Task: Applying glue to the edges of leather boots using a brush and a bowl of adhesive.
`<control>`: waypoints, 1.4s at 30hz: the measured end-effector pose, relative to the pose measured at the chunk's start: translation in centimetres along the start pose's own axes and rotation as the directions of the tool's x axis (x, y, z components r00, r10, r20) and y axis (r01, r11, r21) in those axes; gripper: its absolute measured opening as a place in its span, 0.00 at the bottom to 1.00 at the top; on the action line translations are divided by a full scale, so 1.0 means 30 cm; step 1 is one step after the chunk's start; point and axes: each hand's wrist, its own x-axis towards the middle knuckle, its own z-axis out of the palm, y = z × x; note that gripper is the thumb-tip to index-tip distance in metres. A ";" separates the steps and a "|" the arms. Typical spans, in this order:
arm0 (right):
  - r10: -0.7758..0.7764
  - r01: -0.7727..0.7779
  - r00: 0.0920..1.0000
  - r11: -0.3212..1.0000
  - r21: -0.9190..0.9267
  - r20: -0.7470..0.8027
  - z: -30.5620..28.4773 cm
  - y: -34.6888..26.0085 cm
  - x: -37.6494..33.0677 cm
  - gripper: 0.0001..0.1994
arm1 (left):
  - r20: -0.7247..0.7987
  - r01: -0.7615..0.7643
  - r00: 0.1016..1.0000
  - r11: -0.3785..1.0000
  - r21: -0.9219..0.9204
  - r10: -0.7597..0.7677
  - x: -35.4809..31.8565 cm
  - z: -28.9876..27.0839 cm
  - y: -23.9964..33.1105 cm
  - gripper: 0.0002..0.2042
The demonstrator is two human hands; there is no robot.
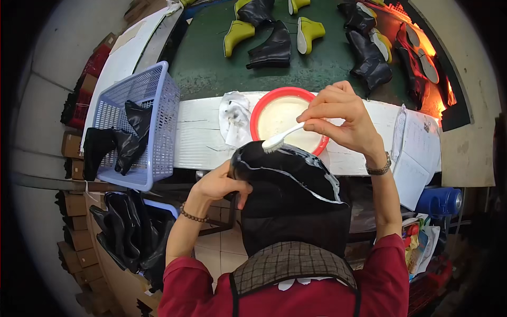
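Note:
My left hand (222,184) grips the toe end of a black boot upper (288,185) that rests in front of my chest, its edge streaked with white glue. In my right hand (340,119) I pinch a white brush (280,138), and its bristles touch the upper's top edge. Just behind the brush a red bowl (266,103) of white glue stands on the white work board (198,137).
A crumpled stained white cloth (235,117) lies left of the bowl. A blue plastic basket (153,113) with black uppers sits at the left. Black and yellow-green boots (274,47) ride the green belt behind. Papers (417,153) lie at the right, more black uppers (127,232) below the basket.

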 end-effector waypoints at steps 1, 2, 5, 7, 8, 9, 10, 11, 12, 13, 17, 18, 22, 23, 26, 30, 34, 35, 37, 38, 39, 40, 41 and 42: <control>-0.009 0.009 1.000 1.000 -0.005 0.013 -0.001 -0.005 0.016 0.07 | 0.005 0.005 1.000 1.000 -0.012 -0.004 0.007 0.011 0.001 0.23; -0.018 0.018 1.000 1.000 -0.011 0.026 0.002 -0.010 0.031 0.07 | 0.011 0.009 1.000 1.000 -0.024 -0.009 0.014 0.021 0.001 0.23; -0.098 0.098 0.994 0.995 0.004 -0.037 0.049 -0.027 0.080 0.08 | 0.002 0.029 1.000 0.998 -0.061 -0.029 0.014 0.043 0.004 0.20; -0.090 0.092 0.994 0.995 0.031 -0.068 0.049 -0.022 0.074 0.09 | -0.008 -0.007 1.000 0.996 -0.084 0.006 -0.002 0.030 0.005 0.17; -0.085 0.089 0.993 0.995 0.045 -0.084 0.049 -0.016 0.068 0.09 | -0.013 -0.024 1.000 0.995 -0.095 0.023 -0.014 0.020 0.003 0.16; -0.068 0.074 0.992 0.996 0.052 -0.109 0.046 -0.010 0.053 0.09 | -0.043 -0.056 0.998 0.993 -0.109 0.051 -0.028 0.003 -0.006 0.15; -0.051 0.059 0.990 0.997 0.058 -0.131 0.043 -0.003 0.026 0.10 | -0.073 -0.089 0.994 0.988 -0.124 0.080 -0.043 -0.018 -0.026 0.15; -0.034 0.045 0.987 0.997 0.066 -0.154 0.041 0.003 -0.001 0.10 | -0.104 -0.121 0.989 0.983 -0.137 0.108 -0.053 -0.029 -0.038 0.14; -0.010 0.024 0.985 0.997 0.078 -0.172 0.043 0.009 -0.026 0.10 | -0.164 -0.183 0.974 0.966 -0.182 0.153 -0.066 -0.017 -0.026 0.15; 0.012 0.004 0.983 0.996 0.086 -0.184 0.048 0.017 -0.050 0.10 | -0.180 -0.211 0.968 0.954 -0.211 0.175 -0.071 -0.023 -0.032 0.16; 0.101 -0.069 0.967 0.988 0.137 -0.235 0.073 0.031 -0.123 0.11 | -0.268 -0.306 0.934 0.916 -0.258 0.236 -0.088 -0.032 -0.037 0.20; 0.116 -0.082 0.962 0.986 0.143 -0.248 0.079 0.037 -0.140 0.11 | -0.289 -0.329 0.922 0.913 -0.241 0.256 -0.092 -0.038 -0.041 0.20; 0.181 -0.132 0.942 0.974 0.183 -0.284 0.105 0.054 -0.193 0.10 | -0.356 -0.480 0.851 0.847 -0.227 0.387 -0.102 -0.049 -0.058 0.20; 0.194 -0.142 0.937 0.971 0.191 -0.290 0.110 0.058 -0.206 0.10 | -0.394 -0.508 0.832 0.823 -0.254 0.391 -0.102 -0.049 -0.062 0.21; 0.258 -0.189 0.917 0.953 0.237 -0.306 0.128 0.073 -0.254 0.10 | -0.541 -0.572 0.752 0.780 -0.254 0.375 -0.105 -0.027 -0.041 0.23; 0.365 -0.277 0.879 0.915 0.294 -0.307 0.143 0.102 -0.313 0.10 | -0.476 -0.582 0.771 0.771 -0.257 0.423 -0.120 -0.056 -0.029 0.25; 0.534 -0.412 0.743 0.840 0.353 -0.403 0.174 0.212 -0.371 0.02 | -0.546 -0.544 0.746 0.823 -0.166 0.383 -0.108 -0.139 0.001 0.19; 0.586 -0.455 0.690 0.808 0.375 -0.426 0.177 0.245 -0.394 0.02 | -0.627 -0.534 0.695 0.837 -0.123 0.351 -0.085 -0.139 0.036 0.18; 0.545 -0.505 0.709 0.835 0.217 -0.448 0.206 0.319 -0.450 0.05 | -0.666 -0.543 0.592 0.835 0.087 0.454 -0.037 -0.210 0.075 0.17; 0.521 -0.522 0.720 0.842 0.137 -0.458 0.221 0.342 -0.469 0.06 | -0.692 -0.522 0.523 0.829 0.202 0.497 0.011 -0.256 0.101 0.18; 0.498 -0.519 0.724 0.849 0.098 -0.476 0.226 0.345 -0.473 0.07 | -0.712 -0.490 0.450 0.816 0.307 0.539 0.069 -0.305 0.130 0.18; 0.473 -0.515 0.729 0.855 0.060 -0.495 0.233 0.350 -0.480 0.07 | -0.695 -0.452 0.378 0.777 0.438 0.612 0.133 -0.361 0.158 0.18; 0.447 -0.507 0.736 0.861 0.024 -0.509 0.240 0.350 -0.480 0.07 | -0.669 -0.397 0.304 0.728 0.559 0.679 0.193 -0.426 0.183 0.19; 0.460 -0.516 0.737 0.856 0.028 -0.495 0.248 0.341 -0.455 0.07 | -0.619 -0.258 0.199 0.650 0.715 0.760 0.243 -0.539 0.179 0.17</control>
